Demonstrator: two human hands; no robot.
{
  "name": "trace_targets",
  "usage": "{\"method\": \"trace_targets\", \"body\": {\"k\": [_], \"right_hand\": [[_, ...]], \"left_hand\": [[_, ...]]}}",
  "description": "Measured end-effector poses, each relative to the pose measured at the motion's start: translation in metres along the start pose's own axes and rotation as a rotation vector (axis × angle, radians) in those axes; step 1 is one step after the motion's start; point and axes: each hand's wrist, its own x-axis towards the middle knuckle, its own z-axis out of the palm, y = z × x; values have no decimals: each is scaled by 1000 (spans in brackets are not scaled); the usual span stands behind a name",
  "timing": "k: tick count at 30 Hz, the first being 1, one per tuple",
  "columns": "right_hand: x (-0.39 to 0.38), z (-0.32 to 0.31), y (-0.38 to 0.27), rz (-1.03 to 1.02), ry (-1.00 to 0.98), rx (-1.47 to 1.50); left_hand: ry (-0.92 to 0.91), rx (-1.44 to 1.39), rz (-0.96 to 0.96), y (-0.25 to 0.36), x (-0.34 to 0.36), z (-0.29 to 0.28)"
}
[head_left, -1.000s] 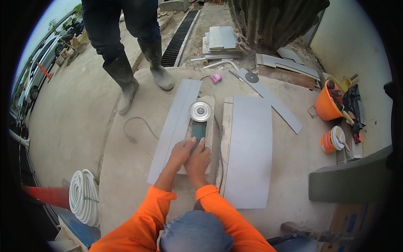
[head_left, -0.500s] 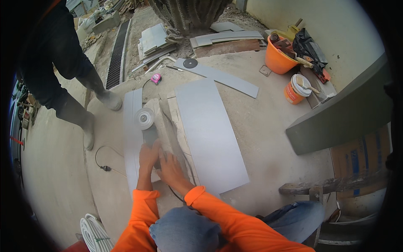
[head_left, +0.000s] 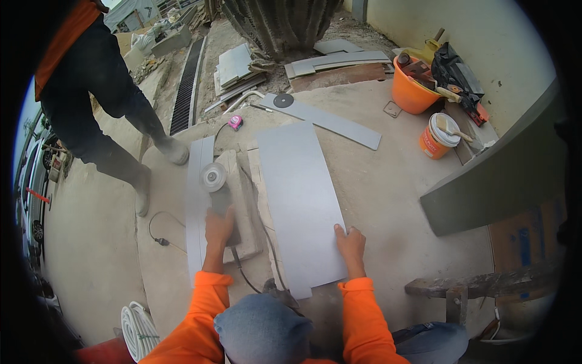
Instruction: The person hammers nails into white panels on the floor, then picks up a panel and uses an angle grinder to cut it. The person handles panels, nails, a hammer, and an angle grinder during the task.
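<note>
My left hand [head_left: 218, 230] is closed around an angle grinder [head_left: 223, 205], whose pale round disc [head_left: 213, 177] faces up over a narrow grey strip [head_left: 199, 200] with a line along its length. The grinder lies against a rough stone block [head_left: 247, 233], and its dark cord trails back toward me. To the right, my right hand [head_left: 351, 247] grips the right edge of a wide light-grey panel [head_left: 303, 200]; its thumb is on top and the other fingers are partly hidden. The panel has a notch at its near end and lies beside the block.
Another grey strip [head_left: 339, 124] carries a black disc [head_left: 283, 101]. A pink tape measure [head_left: 235, 123] lies ahead. An orange bucket of tools [head_left: 412, 94] and a tub with a brush [head_left: 438, 142] stand right. A person in boots [head_left: 139, 182] stands left, near a plug [head_left: 162, 241].
My right hand has left the grinder and moved right to the wide panel's edge. My left hand stays on the grinder. The whole view has shifted slightly.
</note>
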Motion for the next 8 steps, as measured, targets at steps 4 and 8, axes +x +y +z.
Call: {"method": "trace_targets", "body": {"k": [4,8], "right_hand": [[21,-7,-2,15,6,74],[47,-58,-19,59,-59,60]], "left_hand": [[0,46,13,12,-6,-4],[-19,83,-22,18,-25,-18]]}}
